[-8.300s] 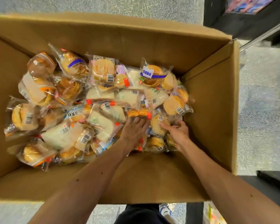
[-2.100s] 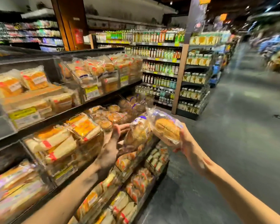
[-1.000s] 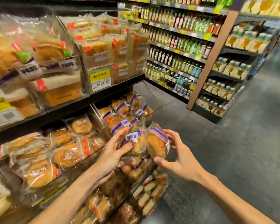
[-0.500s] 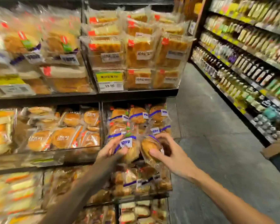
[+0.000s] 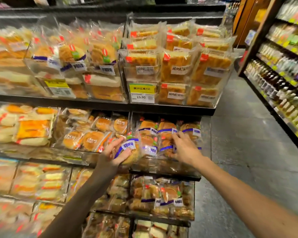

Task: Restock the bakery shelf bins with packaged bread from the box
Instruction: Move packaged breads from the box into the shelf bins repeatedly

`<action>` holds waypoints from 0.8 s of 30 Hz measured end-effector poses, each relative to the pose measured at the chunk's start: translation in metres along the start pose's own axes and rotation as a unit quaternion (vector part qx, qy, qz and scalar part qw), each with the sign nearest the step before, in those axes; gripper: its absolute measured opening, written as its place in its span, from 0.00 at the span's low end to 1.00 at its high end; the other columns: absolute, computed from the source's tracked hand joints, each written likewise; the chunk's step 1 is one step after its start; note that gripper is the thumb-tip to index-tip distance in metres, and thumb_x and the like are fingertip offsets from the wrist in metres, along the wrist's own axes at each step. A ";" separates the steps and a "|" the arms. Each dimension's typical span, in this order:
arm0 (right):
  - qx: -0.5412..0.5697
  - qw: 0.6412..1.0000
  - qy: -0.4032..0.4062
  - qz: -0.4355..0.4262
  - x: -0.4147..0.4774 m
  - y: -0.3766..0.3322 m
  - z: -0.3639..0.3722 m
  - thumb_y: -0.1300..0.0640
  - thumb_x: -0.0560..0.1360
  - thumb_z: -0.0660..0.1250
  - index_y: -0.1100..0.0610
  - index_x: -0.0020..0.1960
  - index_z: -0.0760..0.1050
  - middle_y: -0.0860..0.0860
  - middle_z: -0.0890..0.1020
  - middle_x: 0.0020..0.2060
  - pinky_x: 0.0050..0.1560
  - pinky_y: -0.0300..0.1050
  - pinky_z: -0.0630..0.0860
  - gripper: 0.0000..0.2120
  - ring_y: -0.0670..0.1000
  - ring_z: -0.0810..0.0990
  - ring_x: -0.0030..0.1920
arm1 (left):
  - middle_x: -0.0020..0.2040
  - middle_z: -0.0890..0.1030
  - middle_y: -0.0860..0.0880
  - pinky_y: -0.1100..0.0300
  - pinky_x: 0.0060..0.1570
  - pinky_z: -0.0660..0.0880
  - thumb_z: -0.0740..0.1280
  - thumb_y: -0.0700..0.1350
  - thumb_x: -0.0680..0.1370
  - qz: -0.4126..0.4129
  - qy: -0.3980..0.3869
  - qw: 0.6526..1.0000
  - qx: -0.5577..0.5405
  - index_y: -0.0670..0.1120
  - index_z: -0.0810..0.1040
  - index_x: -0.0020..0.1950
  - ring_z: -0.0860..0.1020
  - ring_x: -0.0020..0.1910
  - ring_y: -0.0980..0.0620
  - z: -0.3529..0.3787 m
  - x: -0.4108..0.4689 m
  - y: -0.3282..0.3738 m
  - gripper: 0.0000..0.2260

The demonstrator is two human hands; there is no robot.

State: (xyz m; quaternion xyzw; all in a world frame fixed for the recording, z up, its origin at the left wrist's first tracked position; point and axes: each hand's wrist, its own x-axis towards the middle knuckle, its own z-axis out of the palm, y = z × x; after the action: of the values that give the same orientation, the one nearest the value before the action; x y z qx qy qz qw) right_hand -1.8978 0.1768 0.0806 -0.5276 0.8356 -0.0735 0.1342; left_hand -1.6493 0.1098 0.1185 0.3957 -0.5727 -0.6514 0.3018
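My left hand [image 5: 110, 157] grips a clear-wrapped round bun with a blue band and white label [image 5: 130, 151], held just in front of the left edge of a clear shelf bin [image 5: 162, 166]. That bin sits at the right end of the middle shelf and holds several matching blue-banded buns [image 5: 148, 127]. My right hand [image 5: 186, 149] reaches into the bin's front, fingers and thumb closed around a second blue-banded bun pack [image 5: 165, 148] that lies against the packs inside. The box is not in view.
The neighbouring bin to the left holds round buns with red tags [image 5: 91, 140]. Above is a shelf of sliced loaf packs with a yellow price tag [image 5: 142, 92]. A lower bin [image 5: 162, 200] holds more bread. The grey aisle floor [image 5: 248, 152] and bottle shelves [image 5: 282, 74] are on the right.
The view has moved closer and now faces the shelf. My right hand has carried its bun forward into the bin among the other packs; my left hand keeps its bun at the bin's front.
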 end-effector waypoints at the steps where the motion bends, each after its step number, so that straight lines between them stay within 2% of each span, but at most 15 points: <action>1: -0.003 1.000 0.003 0.009 0.003 -0.001 0.003 0.52 0.73 0.75 0.57 0.73 0.62 0.55 0.65 0.71 0.70 0.52 0.66 0.35 0.57 0.63 0.71 | 0.57 0.79 0.63 0.49 0.59 0.78 0.69 0.41 0.78 -0.002 -0.003 1.000 0.007 0.52 0.73 0.71 0.80 0.51 0.68 -0.001 0.003 -0.001 0.21; 3: 0.009 1.000 0.013 0.025 0.005 -0.005 0.012 0.53 0.72 0.77 0.56 0.73 0.62 0.55 0.64 0.71 0.70 0.53 0.66 0.36 0.57 0.63 0.71 | 0.58 0.79 0.60 0.54 0.57 0.79 0.71 0.45 0.77 -0.011 -0.012 1.000 0.020 0.54 0.72 0.72 0.81 0.54 0.64 -0.003 0.009 -0.004 0.23; 5: 0.002 1.000 0.021 0.020 0.005 -0.010 0.020 0.54 0.72 0.77 0.56 0.74 0.62 0.54 0.64 0.71 0.70 0.53 0.67 0.37 0.56 0.63 0.71 | 0.60 0.81 0.54 0.57 0.50 0.80 0.73 0.49 0.75 -0.025 -0.020 0.999 0.011 0.56 0.73 0.70 0.82 0.56 0.56 -0.004 0.016 -0.005 0.25; 8: -0.018 1.000 0.002 0.001 0.009 -0.009 0.019 0.50 0.72 0.76 0.53 0.74 0.63 0.52 0.64 0.72 0.70 0.52 0.66 0.35 0.55 0.62 0.71 | 0.61 0.79 0.52 0.57 0.49 0.81 0.75 0.52 0.72 -0.023 -0.058 0.997 0.035 0.59 0.73 0.69 0.82 0.56 0.53 0.000 0.027 -0.003 0.26; 10: 0.053 0.998 -0.038 0.002 0.008 -0.002 0.013 0.44 0.73 0.74 0.50 0.75 0.64 0.50 0.63 0.73 0.74 0.53 0.63 0.36 0.53 0.60 0.74 | 0.61 0.78 0.53 0.54 0.48 0.82 0.73 0.51 0.75 -0.027 -0.086 0.995 0.040 0.60 0.73 0.69 0.82 0.55 0.51 0.010 0.036 0.003 0.24; 12: 0.147 0.986 -0.074 0.020 -0.001 0.005 0.005 0.39 0.74 0.70 0.48 0.76 0.65 0.47 0.62 0.75 0.77 0.54 0.57 0.35 0.52 0.57 0.77 | 0.62 0.76 0.53 0.52 0.45 0.82 0.68 0.48 0.79 -0.031 -0.107 0.993 0.033 0.60 0.73 0.67 0.82 0.54 0.49 0.023 0.047 0.010 0.17; 14: 0.231 0.972 -0.034 0.030 -0.011 0.010 -0.009 0.39 0.77 0.67 0.48 0.75 0.67 0.48 0.65 0.74 0.75 0.51 0.61 0.30 0.51 0.62 0.75 | 0.63 0.75 0.54 0.54 0.42 0.81 0.61 0.45 0.84 -0.041 -0.112 0.993 0.018 0.61 0.74 0.63 0.81 0.55 0.50 0.034 0.059 0.016 0.12; 17: 0.320 0.939 0.115 0.055 -0.026 0.012 -0.047 0.43 0.78 0.67 0.50 0.71 0.71 0.50 0.76 0.66 0.61 0.39 0.70 0.24 0.48 0.76 0.64 | 0.66 0.74 0.52 0.54 0.41 0.82 0.52 0.41 0.86 -0.019 -0.148 0.987 0.063 0.58 0.73 0.68 0.82 0.55 0.47 0.054 0.074 0.024 0.18; 19: 0.320 0.937 0.138 0.035 -0.034 0.011 -0.068 0.42 0.74 0.72 0.49 0.72 0.70 0.48 0.76 0.65 0.59 0.39 0.72 0.30 0.45 0.77 0.61 | 0.65 0.73 0.50 0.54 0.41 0.83 0.52 0.39 0.85 0.005 -0.183 0.974 0.133 0.56 0.70 0.72 0.82 0.50 0.44 0.076 0.083 0.023 0.20; 21: 0.264 0.957 0.115 0.020 -0.040 0.012 -0.077 0.43 0.69 0.77 0.50 0.74 0.65 0.50 0.72 0.66 0.61 0.41 0.74 0.39 0.47 0.76 0.62 | 0.64 0.74 0.48 0.62 0.33 0.79 0.53 0.37 0.84 0.028 -0.223 0.960 0.164 0.55 0.69 0.72 0.81 0.45 0.47 0.103 0.089 0.022 0.20; 22: 0.212 0.971 0.105 0.025 -0.043 0.015 -0.078 0.45 0.68 0.78 0.51 0.75 0.64 0.52 0.71 0.66 0.63 0.43 0.73 0.41 0.50 0.75 0.64 | 0.65 0.75 0.46 0.61 0.36 0.80 0.54 0.37 0.84 0.045 -0.243 0.954 0.167 0.56 0.69 0.72 0.80 0.47 0.48 0.115 0.091 0.018 0.20; 24: 0.108 0.988 0.097 0.055 -0.047 0.026 -0.076 0.47 0.69 0.78 0.52 0.75 0.63 0.55 0.69 0.68 0.66 0.44 0.70 0.40 0.54 0.73 0.66 | 0.67 0.75 0.47 0.54 0.56 0.78 0.59 0.39 0.83 0.086 -0.278 0.935 0.203 0.57 0.67 0.73 0.78 0.57 0.50 0.135 0.099 0.006 0.21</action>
State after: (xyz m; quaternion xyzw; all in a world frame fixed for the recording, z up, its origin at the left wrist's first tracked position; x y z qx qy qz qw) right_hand -1.9238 0.2290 0.1537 -0.4538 0.8594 -0.2067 0.1131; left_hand -1.8160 0.0938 0.1118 0.2006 -0.7854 -0.5772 0.0985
